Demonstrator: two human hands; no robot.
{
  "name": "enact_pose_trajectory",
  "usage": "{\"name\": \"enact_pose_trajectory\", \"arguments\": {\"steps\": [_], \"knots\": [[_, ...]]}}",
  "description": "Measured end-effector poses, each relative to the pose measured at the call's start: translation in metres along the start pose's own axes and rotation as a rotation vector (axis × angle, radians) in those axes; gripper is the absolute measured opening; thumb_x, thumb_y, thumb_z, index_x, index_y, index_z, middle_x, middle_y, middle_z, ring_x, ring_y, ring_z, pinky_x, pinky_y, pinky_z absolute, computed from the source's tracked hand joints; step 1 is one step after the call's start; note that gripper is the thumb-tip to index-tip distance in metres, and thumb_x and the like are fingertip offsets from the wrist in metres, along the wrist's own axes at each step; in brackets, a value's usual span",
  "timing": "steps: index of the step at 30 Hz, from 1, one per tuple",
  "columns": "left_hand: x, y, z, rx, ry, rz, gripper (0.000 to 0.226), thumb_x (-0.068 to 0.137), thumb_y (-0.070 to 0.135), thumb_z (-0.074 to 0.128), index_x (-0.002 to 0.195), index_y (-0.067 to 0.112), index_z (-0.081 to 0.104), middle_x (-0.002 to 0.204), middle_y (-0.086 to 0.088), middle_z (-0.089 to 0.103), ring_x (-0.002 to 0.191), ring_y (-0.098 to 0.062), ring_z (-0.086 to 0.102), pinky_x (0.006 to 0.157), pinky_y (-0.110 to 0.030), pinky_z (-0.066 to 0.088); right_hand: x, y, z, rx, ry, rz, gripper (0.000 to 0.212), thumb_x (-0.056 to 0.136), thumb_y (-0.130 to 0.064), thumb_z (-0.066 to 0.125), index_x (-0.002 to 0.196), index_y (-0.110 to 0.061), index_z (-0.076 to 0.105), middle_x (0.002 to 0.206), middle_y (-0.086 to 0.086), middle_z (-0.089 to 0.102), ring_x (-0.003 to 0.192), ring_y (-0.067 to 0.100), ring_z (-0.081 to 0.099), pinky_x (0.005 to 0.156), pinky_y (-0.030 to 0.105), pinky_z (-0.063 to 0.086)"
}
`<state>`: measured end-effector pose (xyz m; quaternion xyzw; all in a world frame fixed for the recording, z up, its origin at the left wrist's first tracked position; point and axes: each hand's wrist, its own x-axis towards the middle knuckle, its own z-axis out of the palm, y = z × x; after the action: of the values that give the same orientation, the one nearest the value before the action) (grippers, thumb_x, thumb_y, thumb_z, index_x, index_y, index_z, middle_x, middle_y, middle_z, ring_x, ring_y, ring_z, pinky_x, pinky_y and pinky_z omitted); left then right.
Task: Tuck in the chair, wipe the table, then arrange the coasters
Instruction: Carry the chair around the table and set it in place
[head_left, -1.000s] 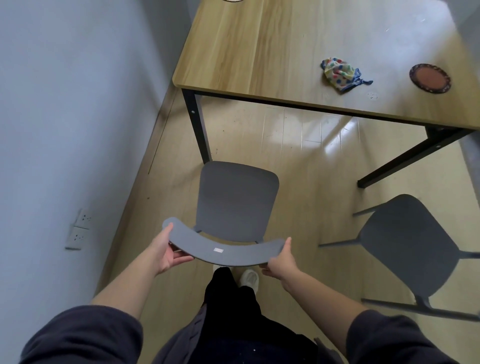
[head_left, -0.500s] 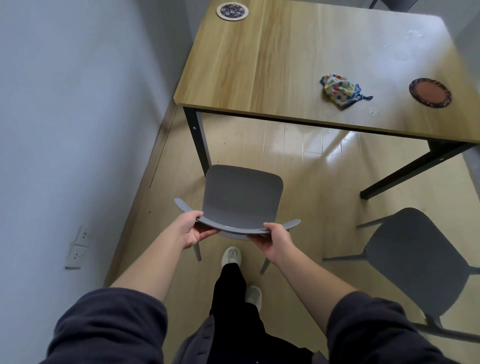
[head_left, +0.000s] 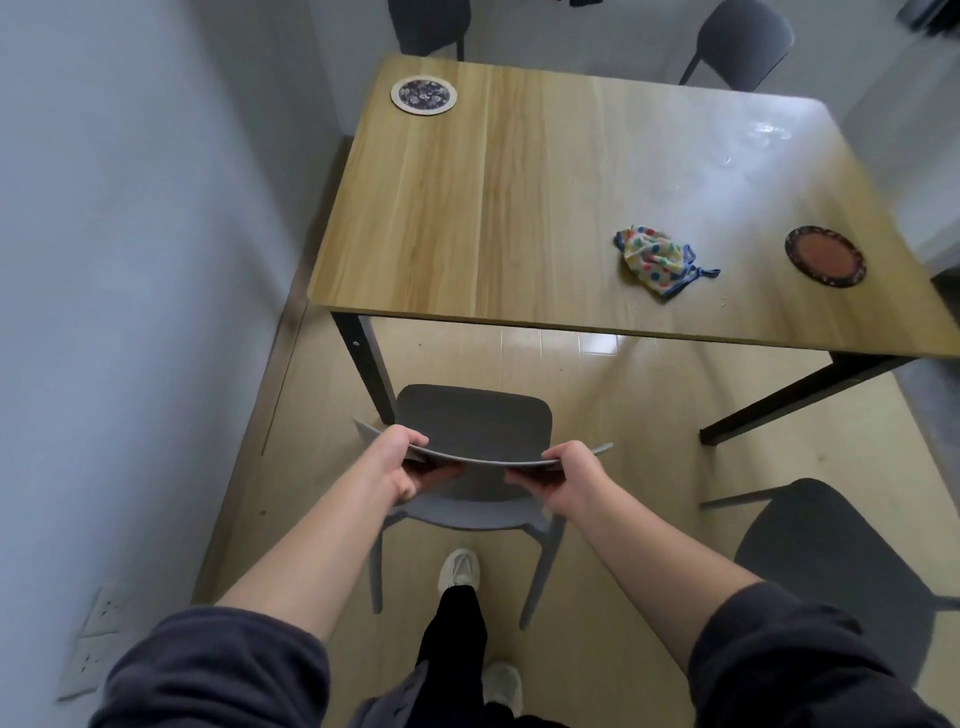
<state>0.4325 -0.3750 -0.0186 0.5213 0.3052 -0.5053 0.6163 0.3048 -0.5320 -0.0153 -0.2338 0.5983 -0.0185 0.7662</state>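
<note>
A grey chair (head_left: 470, 421) stands on the floor just short of the wooden table (head_left: 519, 208), beside the table's left front leg. My left hand (head_left: 402, 462) grips the left part of its curved backrest and my right hand (head_left: 563, 475) grips the right part. On the table lie a crumpled spotted cloth (head_left: 655, 258), a dark coaster with an orange centre (head_left: 825, 255) at the right, and a round flowered coaster (head_left: 424, 94) at the far left corner.
A white wall runs close along the left, with sockets low down (head_left: 98, 623). A second grey chair (head_left: 831, 566) stands at the right, away from the table. Two more chairs (head_left: 737, 36) stand behind the table's far edge. My feet are right behind the held chair.
Both hands have pushed the chair forward toward the table, and their grip has shifted inward along the backrest. My view has risen, showing the whole tabletop.
</note>
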Motion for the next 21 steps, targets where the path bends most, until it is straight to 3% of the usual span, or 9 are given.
{"name": "enact_pose_trajectory", "arguments": {"steps": [5,9,12,16,21], "knots": [[0.014,0.043,0.023,-0.030,-0.001,-0.023,0.035,0.087,-0.004,0.043,0.122,0.000,0.045,0.117,-0.032,0.053,0.100,-0.054,0.057,0.067,-0.057,0.057,0.017,-0.041,0.021,0.005,0.012,0.039,0.036,0.091,0.006,0.039,0.126,0.006,0.043,0.116,0.033,0.053,0.099,0.054,0.057,0.049,0.051,0.057],[0.020,0.066,0.040,-0.023,-0.021,-0.030,0.037,0.087,-0.004,0.043,0.124,-0.002,0.044,0.117,-0.033,0.053,0.100,-0.055,0.057,0.067,-0.057,0.057,0.025,-0.067,0.035,0.006,0.021,0.056,0.032,0.091,0.004,0.041,0.123,0.008,0.044,0.114,0.034,0.053,0.094,0.056,0.057,0.056,0.053,0.058],[0.026,0.075,0.049,-0.051,-0.024,-0.013,0.035,0.087,-0.004,0.044,0.123,-0.001,0.044,0.117,-0.032,0.054,0.098,-0.054,0.059,0.070,-0.057,0.056,0.031,-0.080,0.040,0.052,0.023,0.027,0.034,0.090,0.005,0.041,0.124,0.006,0.045,0.117,0.033,0.054,0.099,0.054,0.058,0.055,0.054,0.058],[0.039,0.071,0.056,-0.111,-0.031,0.013,0.034,0.089,-0.005,0.040,0.122,-0.004,0.044,0.122,-0.030,0.054,0.105,-0.048,0.058,0.072,-0.057,0.054,0.046,-0.083,0.038,0.096,0.004,0.008,0.036,0.092,0.007,0.039,0.128,0.007,0.043,0.122,0.030,0.054,0.102,0.049,0.058,0.065,0.056,0.056],[0.061,0.058,0.050,-0.170,-0.023,0.032,0.032,0.090,-0.005,0.040,0.122,-0.002,0.043,0.119,-0.027,0.055,0.097,-0.043,0.060,0.062,-0.049,0.054,0.067,-0.080,0.034,0.091,0.002,0.006,0.026,0.093,0.008,0.046,0.119,0.006,0.045,0.108,0.025,0.056,0.091,0.043,0.060,0.059,0.051,0.054]]}}
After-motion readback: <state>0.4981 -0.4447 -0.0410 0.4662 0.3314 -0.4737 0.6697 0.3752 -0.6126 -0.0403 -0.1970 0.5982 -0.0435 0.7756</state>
